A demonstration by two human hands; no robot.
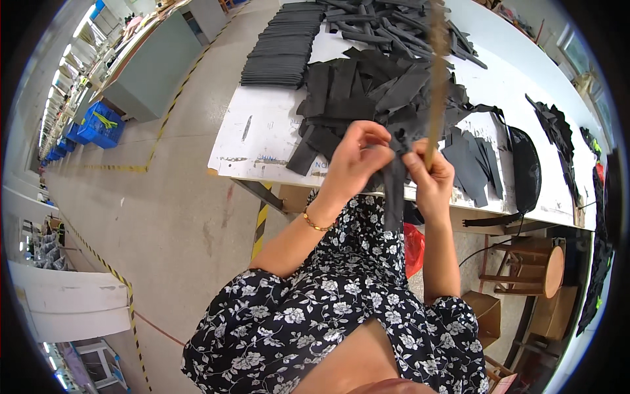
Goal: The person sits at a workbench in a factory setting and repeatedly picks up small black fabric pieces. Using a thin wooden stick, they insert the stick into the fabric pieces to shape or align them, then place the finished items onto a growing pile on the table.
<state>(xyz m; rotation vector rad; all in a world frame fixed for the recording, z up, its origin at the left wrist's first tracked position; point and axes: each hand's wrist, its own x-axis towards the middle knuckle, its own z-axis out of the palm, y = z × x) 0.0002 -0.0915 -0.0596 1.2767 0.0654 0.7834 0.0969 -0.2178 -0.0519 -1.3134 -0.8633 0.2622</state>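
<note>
In front of my body, over the table's front edge, both hands work on a black fabric strip (394, 197) that hangs down between them. My left hand (361, 157) is closed, its thumb and fingers pinching the strip's upper end. Close beside it, my right hand (430, 174) is closed on the same bunched end. A thin tan stick (436, 85), smeared at its top, runs down to the right hand's fingers; whether they grip it I cannot tell. Just beyond lies a loose heap of flat black fabric pieces (354, 92).
The white table (262, 125) bears a neat stack of black strips (279, 49) and rolled black pieces (394, 26). On the right lie flat dark pieces (469, 164) and a black pouch with straps (525, 171). A wooden stool (551, 270) stands below, near a red bag (413, 249).
</note>
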